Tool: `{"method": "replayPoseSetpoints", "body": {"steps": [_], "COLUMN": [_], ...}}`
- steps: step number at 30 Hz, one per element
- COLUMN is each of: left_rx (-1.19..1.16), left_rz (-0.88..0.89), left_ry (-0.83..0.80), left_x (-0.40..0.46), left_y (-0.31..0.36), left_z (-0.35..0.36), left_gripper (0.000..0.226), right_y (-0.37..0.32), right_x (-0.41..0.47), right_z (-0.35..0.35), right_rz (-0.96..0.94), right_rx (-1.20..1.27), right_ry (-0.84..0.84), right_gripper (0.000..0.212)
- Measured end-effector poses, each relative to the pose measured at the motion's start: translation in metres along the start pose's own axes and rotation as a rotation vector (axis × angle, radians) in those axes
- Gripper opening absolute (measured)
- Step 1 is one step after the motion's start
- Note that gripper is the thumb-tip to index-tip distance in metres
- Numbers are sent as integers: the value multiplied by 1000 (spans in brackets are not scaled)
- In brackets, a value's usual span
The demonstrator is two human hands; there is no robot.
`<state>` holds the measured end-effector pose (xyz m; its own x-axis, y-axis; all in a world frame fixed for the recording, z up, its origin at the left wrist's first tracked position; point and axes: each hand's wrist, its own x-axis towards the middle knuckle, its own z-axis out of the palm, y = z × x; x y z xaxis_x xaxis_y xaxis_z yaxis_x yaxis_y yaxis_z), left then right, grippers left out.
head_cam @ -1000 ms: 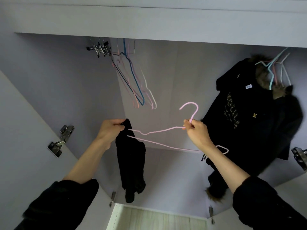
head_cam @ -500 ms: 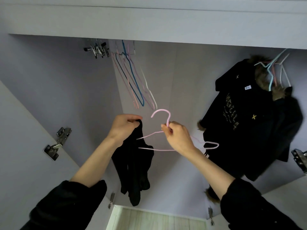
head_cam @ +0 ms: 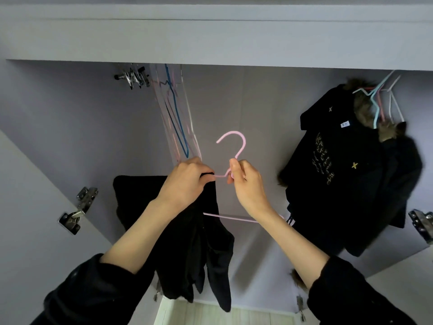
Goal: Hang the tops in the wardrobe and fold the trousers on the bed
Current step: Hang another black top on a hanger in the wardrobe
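Head view, looking up into the open wardrobe (head_cam: pixel 70 118): nearest are two black sleeves, forearms bare beyond them and raised. The left hand (head_cam: pixel 185 181) has its fingers curled tight round a bunch of the black top (head_cam: pixel 199 242), pinching the cloth right at the left end of the pink hanger (head_cam: pixel 234 146); the rest of the garment drops in loose folds below those fingers, past the wrist, with a wider flap spread out to the left of the knuckles. The right hand (head_cam: pixel 246 181) pinches the hanger's neck between thumb and curled fingers, the hook standing upright just above the fingertips, and the hanger's lower bar runs below that wrist toward the right. Just beyond the left fingers, a cluster of bare hangers (head_cam: pixel 178 118), pink, white and blue, dangles from high up, with metal clip hangers (head_cam: pixel 134 77) beside them to the left. Well to the right of the right hand hangs a black hooded jacket (head_cam: pixel 339 172) with a fur trim, gold lettering and small crosses, and pale hangers (head_cam: pixel 379 99) above it. Door hinges (head_cam: pixel 77 209) sit far out on the left.
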<state>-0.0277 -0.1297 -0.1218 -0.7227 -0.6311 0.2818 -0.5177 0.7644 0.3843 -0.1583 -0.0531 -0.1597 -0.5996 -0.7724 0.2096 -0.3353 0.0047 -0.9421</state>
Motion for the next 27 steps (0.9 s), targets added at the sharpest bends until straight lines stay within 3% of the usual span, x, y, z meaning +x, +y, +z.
{"method": "replayPoseSetpoints", "body": {"steps": [3,6,8,10,12,14,18,27], "left_rx": [-12,-55,-73,-74,-69,-79,-119,-13], "left_rz": [-60,-123,-137,-128,-94,-41,17,-78], "left_ry": [-41,8,58,107,161,224,306,235], "left_x": [0,-1,1,4,7,6,0,-27], "left_y": [-4,-11,-15,-17,-18,-16,-12,-63], "left_z": [-1,-4,-10,-19,-28,-39,-59,-61], "left_gripper": [20,20,20,19,18,16,15,16], "right_y": [-5,-15,-16,-6,19,46,76,78], "right_x": [-1,-1,-4,-13,-24,-31,-20,22], "right_z": [-4,-6,-7,-5,2,10,15,-77], "right_rz": [-6,-139,-233,-267,-265,-159,8,28], "right_rx": [58,88,61,-45,-410,-803,-1124,-1101], "right_ry": [-51,68,86,-49,-322,-559,-831,-547], "right_gripper": [26,11,16,23,20,35,55,30]}}
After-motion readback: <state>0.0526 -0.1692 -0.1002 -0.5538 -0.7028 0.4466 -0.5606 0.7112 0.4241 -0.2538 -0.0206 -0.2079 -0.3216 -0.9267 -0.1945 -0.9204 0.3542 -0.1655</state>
